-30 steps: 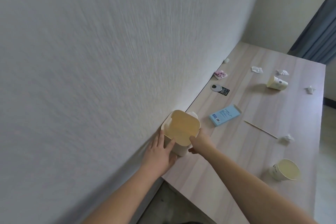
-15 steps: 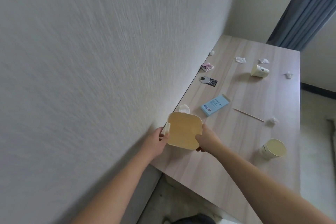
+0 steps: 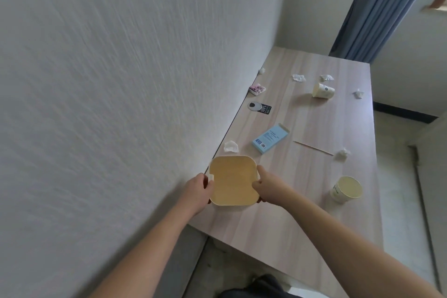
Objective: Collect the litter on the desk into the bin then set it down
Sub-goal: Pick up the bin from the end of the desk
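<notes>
- Shifted since 1.0 s ago: bin (image 3: pixel 232 180) off its spot against the wall and out toward the near edge of the desk (image 3: pixel 314 164); crumpled tissue (image 3: pixel 231 146) formerly hidden behind it now exposed.
- Head view, grip: left hand (image 3: pixel 198 191) clamped on left side of bin, fingers curled round the rim beside a small notch; right hand (image 3: pixel 267 187) clamped on right side, thumb on the rim. Both closed firmly on the bin.
- Cannot tell whether bin base touches the desk or hangs just above it.
- Bin: squarish with rounded corners, yellowish inside, mouth up, nothing seen within. Located near the near-left corner of the desk, close to the wall edge.
- Litter along wall edge, near to far: crumpled tissue just beyond the bin; round tag with black label (image 3: pixel 259 107); pink wrapper (image 3: pixel 257 89); small paper ball (image 3: pixel 262 70).
- Mid-desk: blue carton (image 3: pixel 271 138) lying flat, flap open; thin wooden stick (image 3: pixel 313 148) beside it toward the right edge, with a paper wad (image 3: pixel 342 153) at its right end.
- Near right edge: upright paper cup (image 3: pixel 346 189), mouth up.
- Far end: tipped paper cup (image 3: pixel 323 91) on its side; two paper scraps (image 3: pixel 299 77) (image 3: pixel 326 77) beyond it; another wad (image 3: pixel 358 93) by the right edge.
- Blue curtain (image 3: pixel 387 9) past the far right corner.
</notes>
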Demonstrator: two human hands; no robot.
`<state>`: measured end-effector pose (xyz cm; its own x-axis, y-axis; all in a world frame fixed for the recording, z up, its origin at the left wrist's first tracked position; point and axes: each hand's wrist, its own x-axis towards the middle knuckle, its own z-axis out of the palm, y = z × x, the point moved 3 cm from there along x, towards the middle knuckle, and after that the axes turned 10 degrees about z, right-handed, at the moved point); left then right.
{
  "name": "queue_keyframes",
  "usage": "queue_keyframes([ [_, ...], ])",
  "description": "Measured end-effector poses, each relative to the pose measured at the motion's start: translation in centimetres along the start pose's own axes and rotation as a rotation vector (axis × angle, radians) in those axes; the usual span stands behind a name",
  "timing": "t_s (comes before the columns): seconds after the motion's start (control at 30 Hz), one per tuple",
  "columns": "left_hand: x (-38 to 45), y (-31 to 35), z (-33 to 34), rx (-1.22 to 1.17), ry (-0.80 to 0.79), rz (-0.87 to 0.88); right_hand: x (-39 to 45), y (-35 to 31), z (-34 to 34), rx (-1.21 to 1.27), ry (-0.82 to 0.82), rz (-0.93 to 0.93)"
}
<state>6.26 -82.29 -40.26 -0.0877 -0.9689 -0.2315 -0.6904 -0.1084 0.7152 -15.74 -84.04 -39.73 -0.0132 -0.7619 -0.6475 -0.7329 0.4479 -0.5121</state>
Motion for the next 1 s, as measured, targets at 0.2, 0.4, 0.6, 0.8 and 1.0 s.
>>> queue_keyframes([
  [0.2,0.2,0.4,0.0,-0.088,0.085,-0.071,3.9,-0.4,-2.0,0.231,-0.048,-0.068],
  [0.4,0.7,0.7,0.3,-0.082,0.116,-0.126,10.6,-1.6,-3.6,0.372,0.175,-0.084],
  [0.6,1.1,1.1,-0.5,-0.041,0.169,-0.146,15.9,-3.2,-2.7,-0.044,0.133,-0.208],
  [0.8,1.3,0.8,-0.3,-0.025,0.203,-0.184,18.8,-4.4,-0.9,-0.515,0.098,-0.292],
  [1.0,0.1,0.6,0.0,-0.076,0.213,-0.225,20.6,-4.4,1.2,-0.732,-0.008,-0.306],
])
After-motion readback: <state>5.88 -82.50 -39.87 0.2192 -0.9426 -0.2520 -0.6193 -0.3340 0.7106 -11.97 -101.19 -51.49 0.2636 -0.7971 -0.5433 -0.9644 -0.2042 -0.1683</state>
